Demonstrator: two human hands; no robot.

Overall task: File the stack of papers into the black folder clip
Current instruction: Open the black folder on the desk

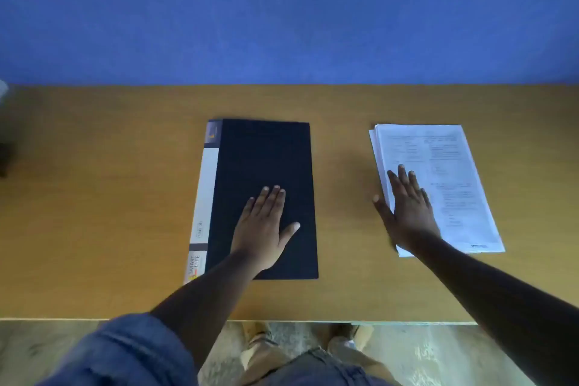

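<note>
A closed black folder point(266, 160) with a white spine label lies flat in the middle of the wooden table. My left hand point(264, 226) rests palm down on its near half, fingers spread, holding nothing. To the right lies a stack of printed white papers point(451, 166), slightly fanned at its left edge. My right hand point(407, 210) lies flat on the stack's near left part, fingers pointing away from me, thumb off the paper's edge. The folder's clip is hidden inside the closed cover.
The wooden table point(109, 197) runs up to a blue wall point(282, 9) at the back. A dark object point(4, 157) and a pale one point(3, 89) sit at the far left edge. Below the table's near edge are my legs and the floor.
</note>
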